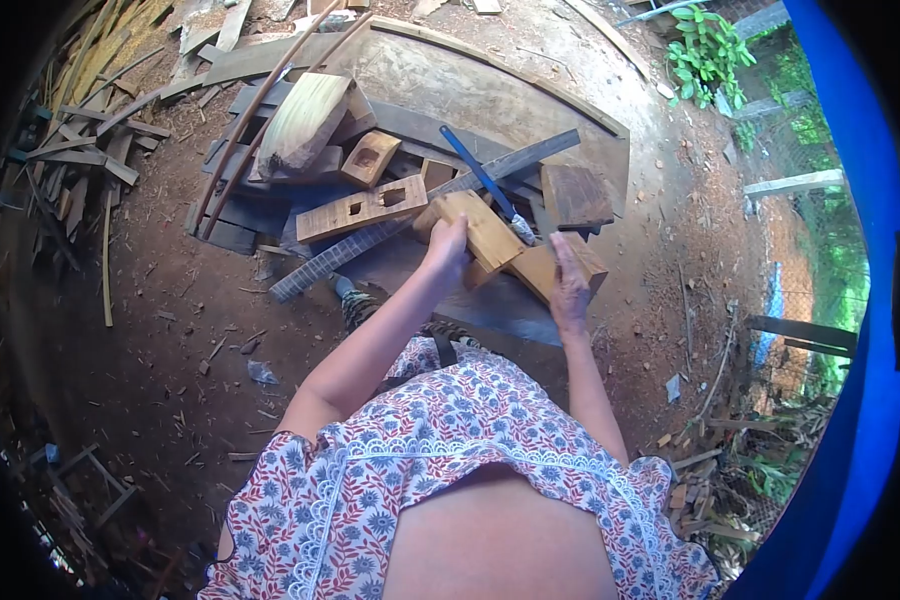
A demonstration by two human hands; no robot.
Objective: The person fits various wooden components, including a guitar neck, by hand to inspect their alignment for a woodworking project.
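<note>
My left hand (448, 248) grips a light-brown wooden block (482, 230), raised and tilted over the pile. My right hand (570, 288) has its fingers stretched out straight against another wooden block (535, 270); its thumb is hard to make out. Between my hands and just beyond them lies a blue-handled tool (475, 165) with a pale, whitish end near the held block. A long wooden piece with cut holes (362, 208) is left of my left hand. Past my right hand sits a dark brown block (576, 196).
A long ridged grey bar (340, 258) crosses beneath the blocks. A hollowed small block (371, 158) and a big pale timber chunk (305, 120) stand at the back left. Scrap wood (80, 160) is heaped left; a wire fence (805, 220) runs along the right.
</note>
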